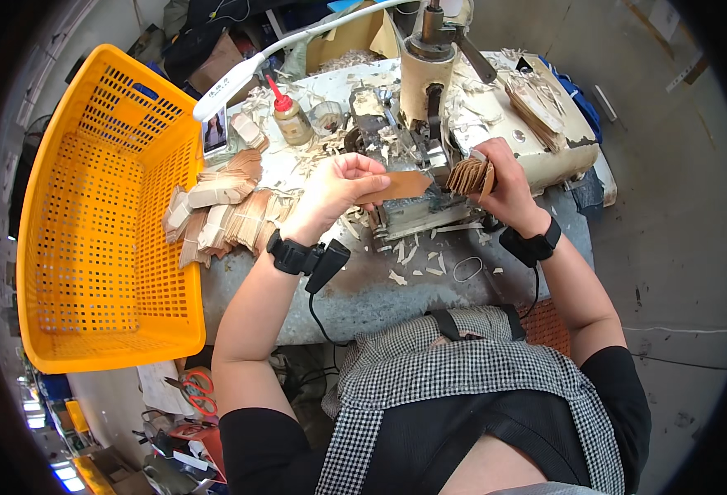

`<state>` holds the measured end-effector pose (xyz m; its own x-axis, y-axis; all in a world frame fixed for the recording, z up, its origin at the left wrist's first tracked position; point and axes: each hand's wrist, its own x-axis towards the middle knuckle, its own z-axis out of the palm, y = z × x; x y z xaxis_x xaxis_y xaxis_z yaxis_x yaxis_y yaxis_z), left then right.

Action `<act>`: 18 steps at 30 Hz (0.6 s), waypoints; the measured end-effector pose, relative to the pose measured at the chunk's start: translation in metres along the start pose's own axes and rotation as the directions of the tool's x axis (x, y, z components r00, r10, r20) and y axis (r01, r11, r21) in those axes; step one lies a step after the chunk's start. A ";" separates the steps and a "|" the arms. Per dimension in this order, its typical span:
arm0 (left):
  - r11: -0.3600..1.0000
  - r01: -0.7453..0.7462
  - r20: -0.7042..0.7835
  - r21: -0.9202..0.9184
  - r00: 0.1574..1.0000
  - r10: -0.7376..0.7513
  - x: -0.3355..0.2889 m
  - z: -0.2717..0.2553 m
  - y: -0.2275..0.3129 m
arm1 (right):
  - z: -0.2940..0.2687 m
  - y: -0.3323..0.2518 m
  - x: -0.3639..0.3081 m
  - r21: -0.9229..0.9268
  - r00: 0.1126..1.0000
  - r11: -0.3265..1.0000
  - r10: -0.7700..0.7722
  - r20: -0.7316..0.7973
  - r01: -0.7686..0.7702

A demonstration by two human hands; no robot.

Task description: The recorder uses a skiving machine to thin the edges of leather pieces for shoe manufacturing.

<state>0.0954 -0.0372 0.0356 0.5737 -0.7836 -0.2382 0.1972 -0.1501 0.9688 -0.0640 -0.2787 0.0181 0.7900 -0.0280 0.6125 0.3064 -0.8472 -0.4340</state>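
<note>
Between the thumb and fingers of my left hand [343,191] is a flat brown leather strip [406,186] with a pointed right end. The strip lies level in front of the metal working parts of a cream-coloured bench machine [425,78]. To the right, my right hand [508,183] is closed around a stack of similar brown leather pieces [469,176], their edges fanned toward the machine. Part of that stack is hidden by my fingers. Bundles of leather pieces [236,216], tied or banded, are piled on the table left of my left hand.
A large orange plastic basket [29,272] stands at the left. Pale offcuts [398,278] litter the worn metal table [297,318]. Behind are a red-tipped bottle [292,122], a white lamp arm [236,87] and more pieces [533,111] atop the machine. Orange-handled scissors [201,392] hang lower left.
</note>
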 end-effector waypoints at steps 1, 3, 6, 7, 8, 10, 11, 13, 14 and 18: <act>1.000 0.000 0.003 0.000 1.000 0.000 0.000 0.000 -0.001 | 0.000 0.000 0.000 0.001 1.000 1.000 -0.003 0.000 0.003; 1.000 0.001 0.009 -0.002 1.000 -0.001 0.001 0.000 -0.001 | 0.000 0.001 0.000 0.004 1.000 1.000 -0.011 0.000 0.011; 1.000 0.007 -0.003 0.007 1.000 -0.007 0.000 0.002 0.000 | 0.000 -0.001 0.000 -0.001 1.000 1.000 0.004 0.007 -0.004; 1.000 0.005 0.000 0.006 1.000 -0.005 0.000 0.002 0.000 | 0.000 -0.001 0.000 0.000 1.000 1.000 0.003 0.008 -0.003; 1.000 0.004 0.004 0.006 1.000 -0.004 0.000 0.002 0.000 | 0.000 -0.001 0.001 0.001 1.000 1.000 0.002 0.008 -0.002; 1.000 0.002 0.005 0.005 1.000 -0.002 -0.001 0.002 0.000 | 0.000 -0.001 0.000 -0.002 1.000 1.000 0.002 0.010 -0.002; 1.000 0.002 0.003 0.005 1.000 -0.002 -0.001 0.002 0.000 | 0.000 -0.001 0.000 -0.007 1.000 1.000 0.002 0.011 -0.002; 1.000 0.003 0.000 0.003 1.000 -0.003 -0.001 0.003 0.000 | 0.001 -0.001 0.000 -0.009 1.000 1.000 0.001 0.010 -0.001; 1.000 0.004 -0.001 0.001 1.000 -0.004 -0.001 0.003 -0.001 | 0.001 -0.002 0.001 -0.005 1.000 1.000 -0.002 0.008 0.002; 1.000 0.009 0.003 0.000 1.000 -0.009 -0.001 0.004 0.000 | 0.000 -0.001 -0.001 -0.010 1.000 1.000 0.000 0.004 0.000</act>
<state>0.0919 -0.0384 0.0365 0.5695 -0.7842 -0.2465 0.2019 -0.1573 0.9667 -0.0649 -0.2772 0.0180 0.7920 -0.0256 0.6100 0.3017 -0.8522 -0.4274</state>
